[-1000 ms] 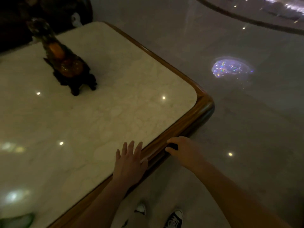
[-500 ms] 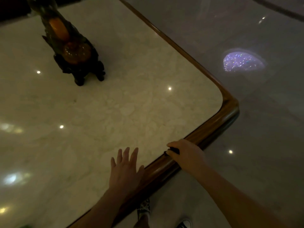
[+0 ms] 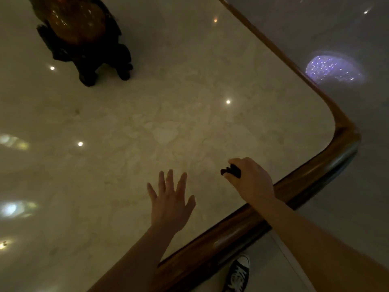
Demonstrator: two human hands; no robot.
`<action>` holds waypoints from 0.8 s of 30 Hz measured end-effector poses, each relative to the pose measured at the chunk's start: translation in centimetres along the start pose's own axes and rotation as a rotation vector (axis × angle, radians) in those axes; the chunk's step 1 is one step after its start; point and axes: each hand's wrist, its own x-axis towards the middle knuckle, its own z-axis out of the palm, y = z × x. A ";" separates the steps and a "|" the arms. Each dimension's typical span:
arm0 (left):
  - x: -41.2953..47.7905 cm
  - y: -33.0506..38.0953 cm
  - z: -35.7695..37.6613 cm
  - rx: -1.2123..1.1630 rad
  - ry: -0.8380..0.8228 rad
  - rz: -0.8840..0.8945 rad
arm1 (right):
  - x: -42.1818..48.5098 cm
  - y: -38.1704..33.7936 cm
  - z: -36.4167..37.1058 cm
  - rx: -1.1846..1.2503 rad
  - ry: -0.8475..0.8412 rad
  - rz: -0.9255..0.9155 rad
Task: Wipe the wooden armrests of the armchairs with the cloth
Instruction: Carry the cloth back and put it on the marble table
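Right hand [image 3: 251, 182] pinching dark cloth [image 3: 231, 172], mostly hidden | left hand [image 3: 170, 204] spread on table [image 3: 315, 178]

The single head view looks steeply down from above, close over a marble tabletop [image 3: 147, 127] and its wooden rim [image 3: 345, 142]. It faces forward past the table corner, with floor [image 3: 336, 28] showing right.

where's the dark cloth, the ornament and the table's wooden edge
dark cloth [image 3: 231, 172], head view, bunched part sticking out of the right hand
ornament [image 3: 84, 39], head view, dark lower body
wooden edge [image 3: 345, 131], head view, rounded corner
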 end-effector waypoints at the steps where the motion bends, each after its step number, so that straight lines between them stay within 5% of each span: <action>1: 1.1 0.1 1.1 -0.005 0.010 -0.018 | 1.2 0.4 0.9 0.008 0.018 -0.008; 11: 4.4 -0.5 8.5 -0.069 0.057 -0.087 | 5.9 2.5 7.5 -0.022 0.185 -0.189; 24: 4.7 -0.7 9.6 -0.042 0.093 -0.087 | 5.3 4.9 9.8 -0.218 0.036 -0.183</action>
